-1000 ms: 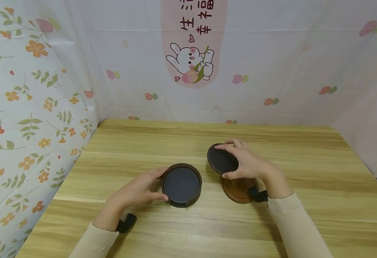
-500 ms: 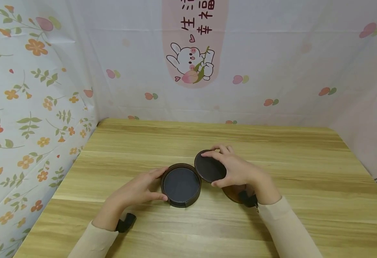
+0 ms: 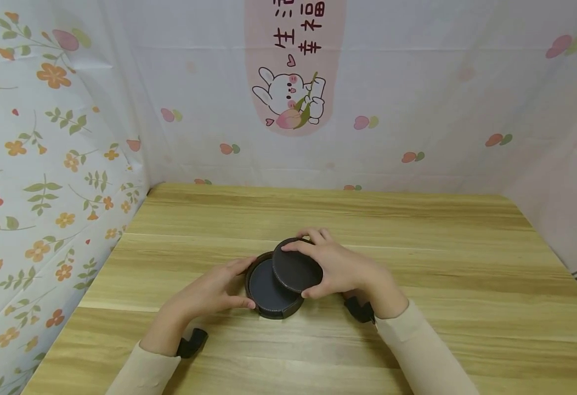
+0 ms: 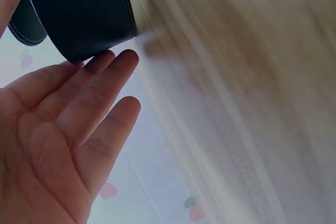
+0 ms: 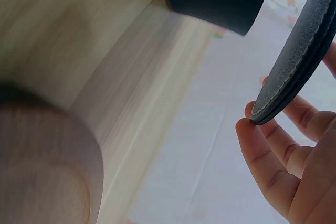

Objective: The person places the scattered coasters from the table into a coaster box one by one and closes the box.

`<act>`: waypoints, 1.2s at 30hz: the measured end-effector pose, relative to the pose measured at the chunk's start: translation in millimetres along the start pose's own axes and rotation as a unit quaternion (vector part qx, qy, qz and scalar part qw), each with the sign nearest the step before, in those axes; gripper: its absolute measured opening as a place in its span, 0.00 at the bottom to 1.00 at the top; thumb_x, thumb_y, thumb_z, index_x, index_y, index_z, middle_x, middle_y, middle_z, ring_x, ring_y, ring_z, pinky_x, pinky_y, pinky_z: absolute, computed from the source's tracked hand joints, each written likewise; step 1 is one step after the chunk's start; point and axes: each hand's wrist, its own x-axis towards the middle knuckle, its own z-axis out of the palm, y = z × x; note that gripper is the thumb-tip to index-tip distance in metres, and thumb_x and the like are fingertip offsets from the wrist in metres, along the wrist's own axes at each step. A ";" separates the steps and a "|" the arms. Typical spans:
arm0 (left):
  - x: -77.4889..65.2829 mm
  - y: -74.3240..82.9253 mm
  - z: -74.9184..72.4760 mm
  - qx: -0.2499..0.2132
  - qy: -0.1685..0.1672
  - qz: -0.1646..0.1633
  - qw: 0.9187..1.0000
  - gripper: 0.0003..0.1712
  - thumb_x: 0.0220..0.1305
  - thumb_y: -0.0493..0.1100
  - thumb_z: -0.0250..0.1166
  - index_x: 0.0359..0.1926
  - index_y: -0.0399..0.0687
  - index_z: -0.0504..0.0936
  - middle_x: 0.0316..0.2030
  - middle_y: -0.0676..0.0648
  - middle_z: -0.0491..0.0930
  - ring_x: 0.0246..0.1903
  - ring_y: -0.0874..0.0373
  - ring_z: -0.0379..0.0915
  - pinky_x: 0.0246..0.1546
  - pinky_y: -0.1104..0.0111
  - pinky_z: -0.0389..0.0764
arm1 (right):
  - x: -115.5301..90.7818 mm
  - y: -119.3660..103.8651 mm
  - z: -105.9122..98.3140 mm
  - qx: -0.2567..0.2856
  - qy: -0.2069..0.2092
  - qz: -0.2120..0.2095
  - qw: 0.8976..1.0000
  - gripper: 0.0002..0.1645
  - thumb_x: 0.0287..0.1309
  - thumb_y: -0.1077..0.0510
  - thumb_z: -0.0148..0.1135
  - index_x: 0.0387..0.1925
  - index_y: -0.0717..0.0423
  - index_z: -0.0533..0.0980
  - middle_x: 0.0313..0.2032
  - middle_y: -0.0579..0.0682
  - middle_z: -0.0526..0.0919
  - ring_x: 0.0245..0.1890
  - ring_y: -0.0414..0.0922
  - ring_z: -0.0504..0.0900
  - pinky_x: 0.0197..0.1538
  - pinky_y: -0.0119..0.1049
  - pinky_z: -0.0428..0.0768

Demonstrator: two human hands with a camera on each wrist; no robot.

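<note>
A round dark coaster (image 3: 295,267) with pale edge stitching is pinched by my right hand (image 3: 340,266), thumb on the near edge and fingers on the far one. It is tilted and overlaps the right part of a round coaster holder (image 3: 283,314), which stands on the table with a dark disc (image 3: 264,285) inside. My left hand (image 3: 211,288) holds the holder's left side between fingertips and thumb. From the left wrist, fingertips (image 4: 126,61) meet the holder's smooth wall. The right wrist view shows the coaster's thick stitched edge (image 5: 286,98) against the fingers.
A brown round wooden piece (image 5: 47,166) lies under my right wrist, mostly hidden from the head view. The wood-grain table (image 3: 417,236) reaches back to a printed cloth (image 3: 397,82). Flowered cloth (image 3: 56,219) hangs along the left side.
My right hand has carried the coaster left, from above the brown wooden piece to over the coaster holder. The left hand and the holder have stayed in place.
</note>
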 end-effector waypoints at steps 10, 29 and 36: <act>-1.1 -2.7 0.1 -0.005 0.000 0.010 1.000 0.54 0.55 0.59 0.73 0.76 0.47 0.59 0.72 0.43 0.66 0.70 0.46 0.64 0.70 0.48 0.66 | 15.4 -14.8 15.6 -0.010 -0.043 -0.021 0.999 0.51 0.42 0.45 0.77 0.70 0.34 0.65 0.71 0.51 0.58 0.67 0.50 0.58 0.58 0.47 0.76; 0.0 -2.7 -0.8 -0.015 -0.002 0.018 1.000 0.52 0.56 0.57 0.73 0.76 0.48 0.59 0.72 0.43 0.65 0.70 0.46 0.64 0.70 0.47 0.66 | 27.0 -22.3 23.3 -0.051 -0.065 -0.034 0.996 0.49 0.45 0.42 0.77 0.70 0.34 0.66 0.73 0.52 0.56 0.65 0.49 0.59 0.59 0.49 0.74; -0.8 -2.7 -0.8 -0.025 -0.005 0.023 0.999 0.52 0.56 0.56 0.73 0.76 0.50 0.59 0.72 0.45 0.65 0.71 0.46 0.63 0.71 0.47 0.65 | 28.1 -24.6 24.9 -0.056 -0.070 -0.028 0.996 0.49 0.45 0.41 0.77 0.69 0.34 0.67 0.73 0.51 0.56 0.67 0.49 0.59 0.59 0.52 0.73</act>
